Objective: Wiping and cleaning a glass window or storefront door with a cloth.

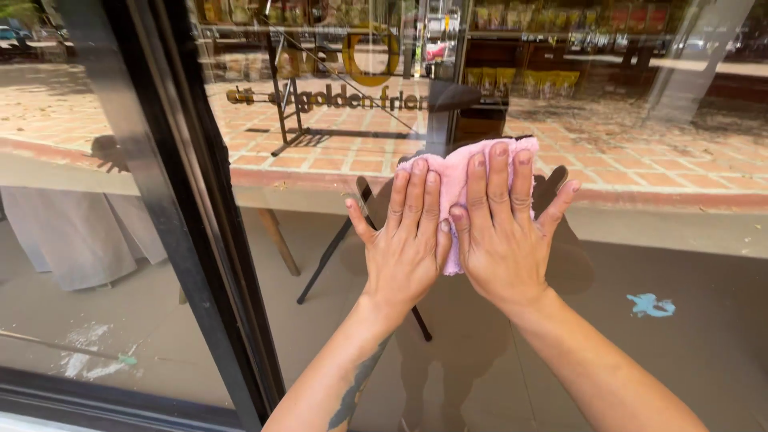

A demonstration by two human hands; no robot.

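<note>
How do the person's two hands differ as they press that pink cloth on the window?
The left hand covers only the pink cloth's lower left edge; the right hand reaches higher across its middle. The left forearm shows a dark tattoo; the right forearm looks bare. Both hands lie flat, fingers spread, against the glass pane.

You had a black door frame (pixel 172 216) left of the glass, gold lettering (pixel 360 100) up top, blue floor mark (pixel 650 305) lower right.
</note>
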